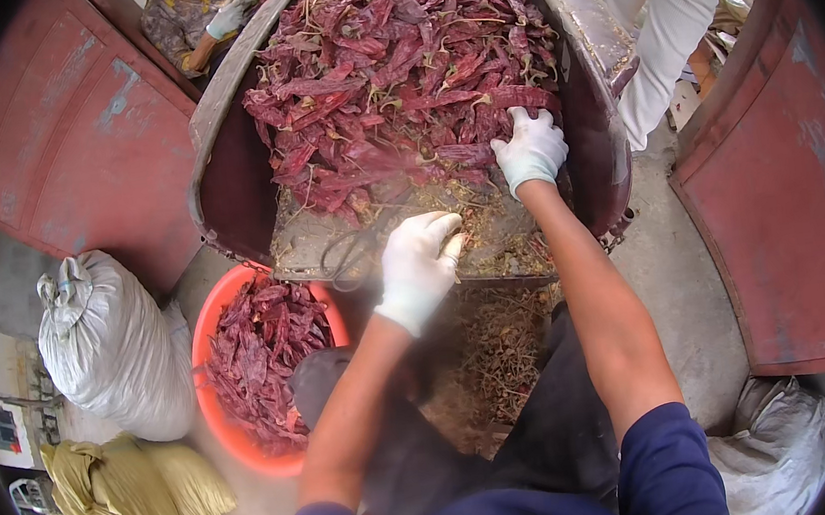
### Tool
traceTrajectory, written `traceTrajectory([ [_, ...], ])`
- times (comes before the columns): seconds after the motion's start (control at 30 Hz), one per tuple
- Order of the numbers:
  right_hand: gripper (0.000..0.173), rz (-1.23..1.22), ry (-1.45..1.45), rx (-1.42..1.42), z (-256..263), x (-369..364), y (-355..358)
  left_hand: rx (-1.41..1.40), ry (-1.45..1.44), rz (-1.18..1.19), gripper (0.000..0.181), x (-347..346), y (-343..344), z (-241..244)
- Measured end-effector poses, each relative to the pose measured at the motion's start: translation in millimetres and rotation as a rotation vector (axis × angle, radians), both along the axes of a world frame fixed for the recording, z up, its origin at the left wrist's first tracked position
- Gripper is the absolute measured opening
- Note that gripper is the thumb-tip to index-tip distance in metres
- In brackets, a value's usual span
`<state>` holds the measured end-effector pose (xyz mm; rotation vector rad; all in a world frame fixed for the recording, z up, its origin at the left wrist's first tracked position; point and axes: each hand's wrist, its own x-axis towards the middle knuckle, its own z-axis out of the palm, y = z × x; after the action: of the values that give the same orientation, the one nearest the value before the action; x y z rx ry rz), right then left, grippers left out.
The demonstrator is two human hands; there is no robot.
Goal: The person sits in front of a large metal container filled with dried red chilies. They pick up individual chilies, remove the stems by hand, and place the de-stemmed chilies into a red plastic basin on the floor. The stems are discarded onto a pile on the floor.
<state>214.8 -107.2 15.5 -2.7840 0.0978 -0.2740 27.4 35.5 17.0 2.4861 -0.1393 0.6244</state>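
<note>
A large heap of dried red chili peppers (390, 48) fills a dark metal cart bed (601, 155). My right hand (533, 147), in a white glove, reaches onto the heap's right side with its fingers apart, touching peppers. Over the bed's near edge is my left hand (422, 260), also gloved, its fingers curled towards the thumb. A small pale bit shows by that thumb, but whether it is gripped is unclear. Left of this hand, scissors (343, 257) lie on the debris-strewn board (298, 247). Below stands an orange-red plastic tub (212, 422) holding dried chilies (264, 356).
Loose stems (505, 353) lie on the ground between my knees. At left stand a tied white woven sack (108, 342) and a yellow sack (135, 490); another white sack (775, 445) is lower right. Red metal doors (776, 204) flank the cart. Two people are near it, one with gloved hands (229, 16).
</note>
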Motion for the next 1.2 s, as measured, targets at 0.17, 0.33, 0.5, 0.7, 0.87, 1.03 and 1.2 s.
traceTrajectory([
  [0.17,0.03,0.166,-0.037,0.147,-25.2,-9.7,2.1,0.0,-0.03,-0.059,0.022,5.6,-3.8,9.5],
  [0.33,0.03,0.329,-0.005,0.188,-24.4,-27.5,6.2,0.01,-0.006,-0.033,0.021,6.6,-0.5,9.2],
  [0.5,0.029,0.469,0.132,0.152,-13.5,-65.1,14.0,0.058,0.08,-0.018,0.023,5.8,8.2,10.2],
  [0.7,0.045,0.604,0.103,0.244,-14.9,-78.2,-10.0,0.296,0.211,-0.109,0.026,7.5,13.8,-1.5],
  [0.87,0.059,0.509,0.016,0.261,-6.8,-72.2,-34.1,0.467,0.259,-0.175,0.032,13.3,18.8,-17.8],
  [1.03,0.065,0.5,0.009,0.675,5.6,-79.8,-42.4,0.506,0.132,-0.118,0.028,23.4,20.8,-19.3],
  [1.2,0.045,0.472,0.258,1.194,29.3,-91.9,-42.4,0.202,0.077,-0.003,0.021,24.6,19.4,5.5],
])
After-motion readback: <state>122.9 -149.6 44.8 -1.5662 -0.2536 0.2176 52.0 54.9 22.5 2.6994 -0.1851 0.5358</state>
